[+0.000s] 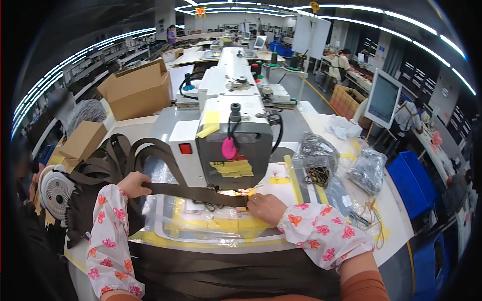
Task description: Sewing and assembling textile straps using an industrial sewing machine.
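A dark olive webbing strap point(187, 191) runs across the bed of a white and grey sewing machine point(234, 145), passing under the needle area. Closed around the strap on the left is my left hand point(133, 185). My right hand point(267, 208) pinches the strap's other end just right of the needle, where a lamp lights the work. Whether a fitting sits at that end is hidden by my fingers. Small dark cords point(207, 205) lie below the strap. Both forearms wear white sleeves with pink and orange prints.
A heap of webbing point(108, 160) lies left, beside a small white fan point(56, 191) and an open cardboard box point(138, 90). Plastic bags point(314, 153) of small parts, a monitor point(383, 99) and a blue bin point(410, 183) stand right. Co-workers are farther off.
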### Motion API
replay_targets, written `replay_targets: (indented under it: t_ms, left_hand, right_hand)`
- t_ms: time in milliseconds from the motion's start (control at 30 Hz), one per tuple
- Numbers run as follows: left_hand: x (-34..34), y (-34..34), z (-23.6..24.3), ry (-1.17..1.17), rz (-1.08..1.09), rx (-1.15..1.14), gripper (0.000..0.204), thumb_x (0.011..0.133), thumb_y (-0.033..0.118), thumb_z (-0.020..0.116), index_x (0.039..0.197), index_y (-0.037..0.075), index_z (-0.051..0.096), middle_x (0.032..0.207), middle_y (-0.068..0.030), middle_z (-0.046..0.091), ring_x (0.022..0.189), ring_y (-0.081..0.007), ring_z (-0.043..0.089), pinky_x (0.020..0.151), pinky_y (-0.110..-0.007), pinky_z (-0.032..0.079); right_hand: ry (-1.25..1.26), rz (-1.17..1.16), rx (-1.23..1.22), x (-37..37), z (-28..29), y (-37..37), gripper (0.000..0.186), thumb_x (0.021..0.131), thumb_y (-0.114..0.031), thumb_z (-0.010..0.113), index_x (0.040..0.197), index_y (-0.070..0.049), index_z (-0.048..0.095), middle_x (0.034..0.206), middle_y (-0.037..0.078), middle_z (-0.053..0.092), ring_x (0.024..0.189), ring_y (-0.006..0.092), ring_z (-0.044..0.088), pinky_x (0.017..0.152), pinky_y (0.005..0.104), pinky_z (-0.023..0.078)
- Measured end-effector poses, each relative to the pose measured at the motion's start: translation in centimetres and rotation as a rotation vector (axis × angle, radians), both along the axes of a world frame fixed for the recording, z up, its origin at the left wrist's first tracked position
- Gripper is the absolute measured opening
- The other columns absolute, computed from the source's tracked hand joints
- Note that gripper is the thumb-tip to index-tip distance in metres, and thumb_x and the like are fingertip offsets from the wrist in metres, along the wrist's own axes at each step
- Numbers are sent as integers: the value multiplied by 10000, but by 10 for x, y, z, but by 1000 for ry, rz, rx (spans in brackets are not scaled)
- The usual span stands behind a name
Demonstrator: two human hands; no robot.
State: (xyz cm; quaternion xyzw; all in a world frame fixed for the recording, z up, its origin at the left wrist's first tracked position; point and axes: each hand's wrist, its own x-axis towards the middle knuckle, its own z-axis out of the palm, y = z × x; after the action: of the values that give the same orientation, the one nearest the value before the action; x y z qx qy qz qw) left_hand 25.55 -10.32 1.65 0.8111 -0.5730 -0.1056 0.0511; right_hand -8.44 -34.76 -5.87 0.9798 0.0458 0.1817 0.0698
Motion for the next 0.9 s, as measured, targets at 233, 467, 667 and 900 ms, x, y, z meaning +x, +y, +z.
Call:
replay_targets:
  t_ms: [233, 467, 667, 900]
  left_hand:
    - [36, -52, -24, -432, 287, -303, 156, 709, 147, 622, 836, 58, 639, 743, -144, 632, 721, -309, 620, 644, -393, 494]
    - [22, -75, -21, -678, 218, -507, 424, 722, 60, 555, 1142, 72, 500, 1095, -137, 529, 1029, -299, 497, 832, -400, 410]
    - [-90, -95, -64, 80, -317, -616, 214, 712, 157, 612, 897, 51, 612, 955, -125, 568, 977, -326, 489, 851, -434, 358]
    - [-67, -101, -71, -37, -153, -561, 322, 685, 281, 620, 942, 89, 613, 1000, -120, 566, 978, -325, 490, 850, -463, 353]
  right_hand:
    - [-75, 190, 203, 38, 0, 63, 127, 723, -79, 514, 801, 14, 479, 800, 129, 480, 723, 259, 573, 524, 322, 497]
    - [-128, 21, 223, 134, -7, 111, 130, 694, -93, 512, 791, -6, 509, 772, 82, 451, 759, 215, 491, 651, 281, 436]
    - [-135, 208, 169, 78, 0, 122, 264, 717, -136, 509, 933, 12, 546, 1028, 131, 530, 968, 244, 491, 815, 337, 392]
    - [132, 165, 349, -9, 23, 73, 240, 718, -118, 586, 933, -25, 538, 1045, 123, 532, 954, 272, 514, 820, 370, 409]
